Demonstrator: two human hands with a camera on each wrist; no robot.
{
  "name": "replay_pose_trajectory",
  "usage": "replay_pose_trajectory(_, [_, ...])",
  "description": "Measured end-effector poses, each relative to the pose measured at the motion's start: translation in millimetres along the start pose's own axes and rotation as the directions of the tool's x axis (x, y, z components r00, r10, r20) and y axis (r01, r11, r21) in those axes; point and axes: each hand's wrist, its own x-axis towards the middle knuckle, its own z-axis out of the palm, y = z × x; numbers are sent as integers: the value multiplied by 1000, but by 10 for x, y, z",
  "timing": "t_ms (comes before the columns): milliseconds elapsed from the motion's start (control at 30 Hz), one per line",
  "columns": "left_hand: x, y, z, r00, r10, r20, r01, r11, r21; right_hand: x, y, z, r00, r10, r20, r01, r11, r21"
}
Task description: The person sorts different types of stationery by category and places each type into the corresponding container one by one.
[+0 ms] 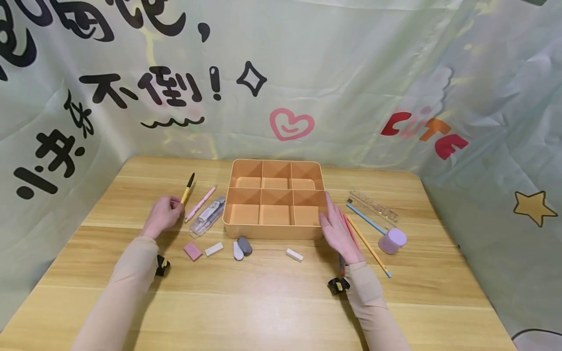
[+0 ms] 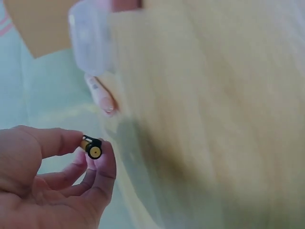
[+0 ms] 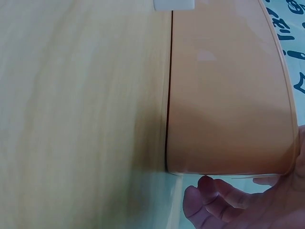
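Observation:
My left hand (image 1: 163, 215) pinches a yellow pen (image 1: 187, 190) with a black end between thumb and fingers, at the left of the table. In the left wrist view the pen's end (image 2: 95, 151) with its black clip points at the camera. An orange organizer box (image 1: 272, 232) with several compartments stands at the back middle. My right hand (image 1: 340, 231) lies along the box's right side, fingers extended; in the right wrist view its fingertips (image 3: 193, 202) are right at the box's end wall. Beside the left hand lie a pink pen (image 1: 200, 204) and a clear plastic case (image 1: 208, 217).
In front of the box lie a pink eraser (image 1: 192, 251), white blocks (image 1: 213, 249) (image 1: 294, 255) and a grey-and-white piece (image 1: 244, 246). To the right are a yellow pencil (image 1: 369, 247), a blue pencil (image 1: 366, 218), a clear ruler (image 1: 374, 205) and a purple cylinder (image 1: 392, 240). Printed cloth (image 1: 342, 87) hangs behind.

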Motion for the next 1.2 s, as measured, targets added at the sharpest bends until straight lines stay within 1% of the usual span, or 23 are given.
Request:
replay_pose_trajectory(100, [-6, 33, -34, 1000, -6, 10, 7, 998, -63, 0, 4, -2, 1000, 1, 0, -1, 1000, 5])
replay_pose_trajectory(167, [-8, 72, -52, 1000, -14, 1, 14, 996, -92, 1, 7, -3, 1000, -2, 1, 2, 1000, 5])
replay_pose_trajectory(233, [-13, 116, -64, 1000, -19, -20, 17, 993, -114, 3, 11, -3, 1000, -4, 0, 4, 1000, 4])
replay_pose_trajectory(300, [-11, 163, -61, 998, -23, -60, 15, 993, -118, 4, 14, -4, 1000, -5, 0, 5, 1000, 1])
replay_pose_trajectory(367, [-5, 216, -54, 996, -41, -77, 27, 986, -167, 4, 17, -5, 1000, -6, -2, 6, 1000, -4])
replay_pose_trajectory(400, [2, 244, -48, 995, -54, -82, 37, 979, -201, 4, 19, -6, 1000, -5, -3, 5, 1000, -5])
replay_pose_trajectory(467, [20, 299, -28, 992, -78, -96, 48, 958, -284, 5, 20, -5, 1000, -5, -7, 5, 1000, -8])
replay_pose_trajectory(533, [41, 355, -7, 989, -102, -110, 54, 925, -376, 5, 20, -3, 1000, -5, -9, 5, 1000, -5])
replay_pose_trajectory(567, [52, 380, 4, 986, -107, -127, 47, 913, -405, 4, 20, -1, 1000, -5, -9, 5, 1000, -4])
replay_pose_trajectory(667, [80, 451, 22, 982, -98, -161, 13, 887, -461, 3, 16, 6, 1000, -5, -5, 5, 1000, 6])
replay_pose_trajectory(800, [109, 563, 18, 981, -67, -184, -33, 871, -491, 2, 15, 9, 1000, -6, -2, 6, 1000, 7])
replay_pose_trajectory(933, [143, 695, 0, 977, -27, -211, -82, 868, -490, 4, 16, 6, 1000, -2, -3, 2, 1000, 1])
replay_pose_trajectory(1000, [166, 754, -7, 974, 1, -225, -110, 874, -474, 4, 14, 6, 1000, 0, -4, 0, 1000, 0])
replay_pose_trajectory(1067, [189, 808, -12, 973, 25, -231, -129, 886, -445, 3, 13, 3, 1000, 2, -3, -2, 1000, -2])
replay_pose_trajectory(1200, [231, 893, -8, 970, 75, -229, -151, 930, -336, 5, 12, -1, 1000, 3, -2, -3, 1000, 3])
